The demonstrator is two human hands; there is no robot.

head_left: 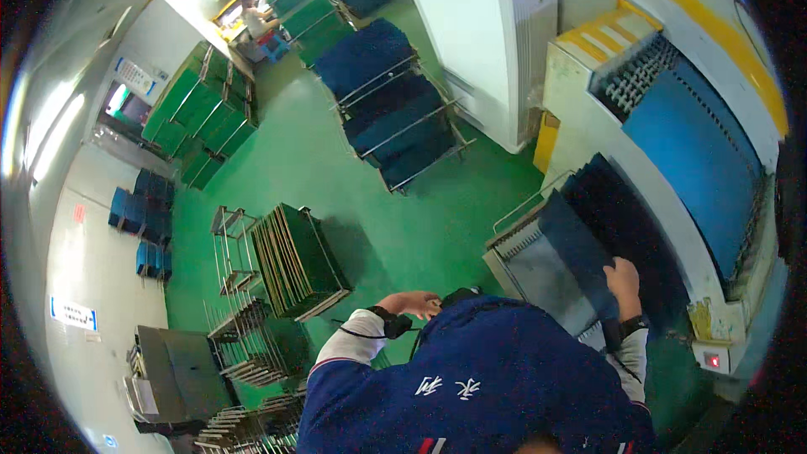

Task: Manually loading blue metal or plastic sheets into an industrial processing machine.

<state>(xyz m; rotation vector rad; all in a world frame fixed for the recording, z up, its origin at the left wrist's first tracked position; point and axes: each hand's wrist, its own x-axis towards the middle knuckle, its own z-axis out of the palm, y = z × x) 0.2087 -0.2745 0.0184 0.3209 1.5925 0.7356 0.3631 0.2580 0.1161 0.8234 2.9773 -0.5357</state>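
Note:
My right hand is closed at the edge of a dark blue panel, which stands tilted in a rack with a pale grey face beside it. More dark blue panels stand just to the right, next to the machine. My left hand is held in front of my body, partly hidden by my blue jacket. Its fingers are hard to make out, and no object shows in it. Dark bands with cords circle both wrists.
A conveyor machine at the right carries a large blue panel beside rollers. A rack of green panels and metal racks stand at the left. A dark-panel cart stands ahead by a white pillar. Another person sits far back.

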